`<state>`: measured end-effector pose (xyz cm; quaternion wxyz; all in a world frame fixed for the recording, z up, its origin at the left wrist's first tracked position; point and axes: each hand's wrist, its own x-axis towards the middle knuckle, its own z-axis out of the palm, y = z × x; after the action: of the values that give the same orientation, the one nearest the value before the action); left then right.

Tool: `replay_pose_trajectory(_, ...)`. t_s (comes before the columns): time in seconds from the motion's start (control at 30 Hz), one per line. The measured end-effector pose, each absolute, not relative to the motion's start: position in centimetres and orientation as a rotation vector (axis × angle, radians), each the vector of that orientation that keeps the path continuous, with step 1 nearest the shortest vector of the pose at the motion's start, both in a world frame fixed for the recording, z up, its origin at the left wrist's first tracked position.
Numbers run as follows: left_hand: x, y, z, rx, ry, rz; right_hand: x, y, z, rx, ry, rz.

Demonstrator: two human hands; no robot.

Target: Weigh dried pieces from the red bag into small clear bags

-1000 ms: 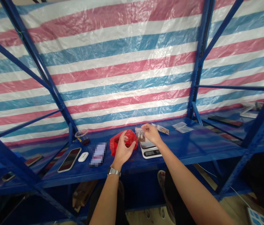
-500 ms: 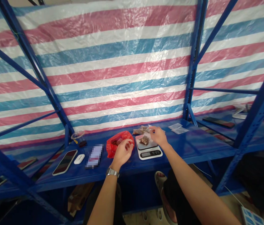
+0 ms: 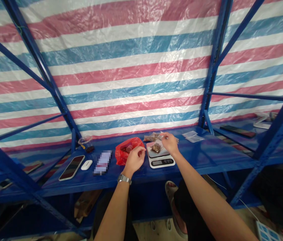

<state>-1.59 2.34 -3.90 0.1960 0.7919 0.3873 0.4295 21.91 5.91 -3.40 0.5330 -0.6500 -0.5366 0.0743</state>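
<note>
A white kitchen scale (image 3: pixel 163 162) with a small display stands on the blue shelf. On its plate lies a small clear plastic bag (image 3: pixel 156 148) with brown bits in it. My right hand (image 3: pixel 170 144) is over the plate's far right side, thumb and fingers closed at the bag's upper edge. Just left of the scale, my left hand (image 3: pixel 135 159) has its fingers curled and pinched together; anything between them is too small to tell. Beside it sits an open red plastic bag (image 3: pixel 121 153) with dark bits and a reddish item inside. More filled clear bags (image 3: pixel 151 137) lie behind the scale.
Flat clear bags (image 3: pixel 193 136) lie to the right. To the left are a phone with a blurred screen (image 3: pixel 102 162), a white earbud case (image 3: pixel 86 164), another phone (image 3: pixel 72 168) and a clear plastic cup (image 3: pixel 86 144). Blue rack posts (image 3: pixel 208 77) rise at both sides before a striped sheet (image 3: pixel 131 73).
My left hand has moved slightly right, away from the red bag's opening and toward the scale. My right hand stays at the bag on the scale. The view has shifted slightly.
</note>
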Motion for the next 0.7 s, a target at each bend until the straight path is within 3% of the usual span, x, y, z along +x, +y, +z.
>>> replay_pose_trajectory(0.37,-1.5,2.4,-3.9,2.207,1.082,1.204,22.5,4.8,-2.7,-1.698,-1.306,0.199)
replay_pose_trajectory(0.7,-1.5,2.1,-3.8,2.231,1.082,1.221,22.7,4.4,-3.6,-2.003,-1.414,0.035)
